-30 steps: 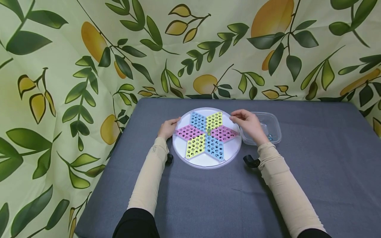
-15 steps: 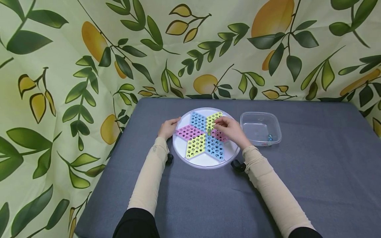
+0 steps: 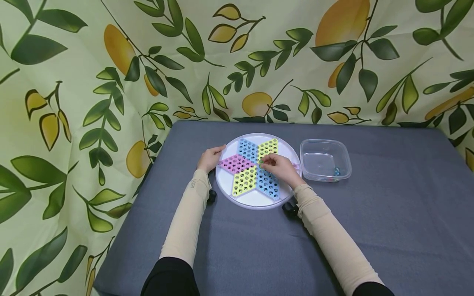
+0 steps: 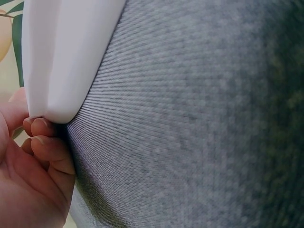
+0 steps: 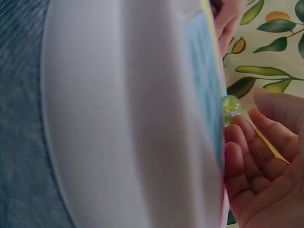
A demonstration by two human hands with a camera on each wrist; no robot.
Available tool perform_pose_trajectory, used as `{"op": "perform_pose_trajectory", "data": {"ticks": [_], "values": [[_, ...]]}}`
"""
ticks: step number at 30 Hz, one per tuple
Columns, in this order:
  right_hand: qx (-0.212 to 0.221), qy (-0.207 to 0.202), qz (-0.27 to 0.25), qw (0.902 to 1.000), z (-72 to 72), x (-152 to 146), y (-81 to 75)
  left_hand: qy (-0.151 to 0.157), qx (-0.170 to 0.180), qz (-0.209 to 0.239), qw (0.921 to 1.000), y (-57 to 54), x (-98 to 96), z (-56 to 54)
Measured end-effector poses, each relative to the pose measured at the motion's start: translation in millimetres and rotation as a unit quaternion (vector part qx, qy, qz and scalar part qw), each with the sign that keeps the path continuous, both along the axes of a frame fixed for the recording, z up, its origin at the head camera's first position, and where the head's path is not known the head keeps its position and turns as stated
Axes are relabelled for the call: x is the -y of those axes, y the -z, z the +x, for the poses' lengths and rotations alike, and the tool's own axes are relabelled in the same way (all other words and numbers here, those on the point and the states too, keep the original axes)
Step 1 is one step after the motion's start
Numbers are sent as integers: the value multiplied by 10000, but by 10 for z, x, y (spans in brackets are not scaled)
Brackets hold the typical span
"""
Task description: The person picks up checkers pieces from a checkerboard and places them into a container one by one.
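A round white Chinese checkers board [image 3: 255, 200] bears a star of blue, yellow and pink hole panels. My left hand [image 3: 209, 159] grips its left rim, thumb above and fingers curled under the edge; in the left wrist view those fingers [image 4: 50, 149] meet the white rim. Over the board's centre is my right hand [image 3: 280, 167], covering most of the right pink panel. In the right wrist view a green glass marble [image 5: 231, 103] sits at the board surface, right at the fingertips. The right thumb [image 5: 275, 102] stands apart from it, fingers loosely bent.
To the board's right stands a clear plastic tub [image 3: 320, 160] with several marbles [image 3: 337, 171] in its near right corner. Grey cloth [image 3: 389, 197] covers the table. A leaf-and-fruit patterned curtain [image 3: 222, 61] hangs behind and on the left.
My right hand has moved left from between tub and board to the board's centre, and its thumb and fingers have come down beside the green marble. The left hand keeps its grip.
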State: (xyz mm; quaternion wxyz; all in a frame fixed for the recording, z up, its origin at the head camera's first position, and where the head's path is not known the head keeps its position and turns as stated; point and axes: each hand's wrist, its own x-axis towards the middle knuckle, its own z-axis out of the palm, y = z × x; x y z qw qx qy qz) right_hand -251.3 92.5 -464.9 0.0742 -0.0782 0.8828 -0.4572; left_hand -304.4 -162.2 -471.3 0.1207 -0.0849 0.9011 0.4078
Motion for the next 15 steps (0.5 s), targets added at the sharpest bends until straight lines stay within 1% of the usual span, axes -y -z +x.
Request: {"op": "perform_pose_trajectory", "data": {"ticks": [5, 15], "values": [[-24, 96, 48, 9999, 0, 12, 48, 20, -10, -32, 10000, 5, 1, 12], [-351, 106, 326, 9988, 1, 46, 104, 161, -142, -127, 9997, -19, -1, 18]]}}
